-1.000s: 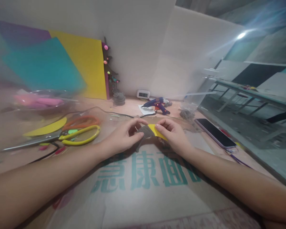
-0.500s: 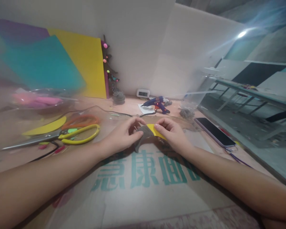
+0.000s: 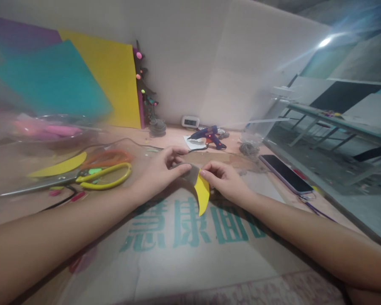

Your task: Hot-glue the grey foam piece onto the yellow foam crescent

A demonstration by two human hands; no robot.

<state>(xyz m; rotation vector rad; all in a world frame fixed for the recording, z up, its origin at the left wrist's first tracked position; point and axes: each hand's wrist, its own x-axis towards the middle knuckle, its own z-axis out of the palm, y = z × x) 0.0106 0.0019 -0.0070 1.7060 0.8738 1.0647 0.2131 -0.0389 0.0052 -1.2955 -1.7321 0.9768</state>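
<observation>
My left hand [image 3: 173, 167] pinches a grey-brown flat piece [image 3: 191, 173] between thumb and fingers, over the sheet with green printed characters. A yellow curved, crescent-like piece [image 3: 203, 195] hangs tip down against the grey piece's right edge. My right hand [image 3: 220, 176] grips the top of the yellow piece between thumb and forefinger. Both hands nearly meet at the middle. Whether the two pieces are joined cannot be made out. Another yellow crescent [image 3: 60, 165] lies at the left, beside large scissors [image 3: 104, 178] with orange and yellow handles.
Behind the hands a blue glue gun [image 3: 206, 136] rests by a white digital clock [image 3: 190, 122]. A phone [image 3: 285, 174] lies at the right table edge. At the left are a plastic bowl of pink things [image 3: 60, 130] and leaning coloured sheets [image 3: 111, 80]. A decorated small tree [image 3: 146, 93] stands at the back.
The yellow piece has turned from pointing right, under my right fingers, to hanging downward. My right hand has shifted slightly left. The grey piece's lower tip no longer shows.
</observation>
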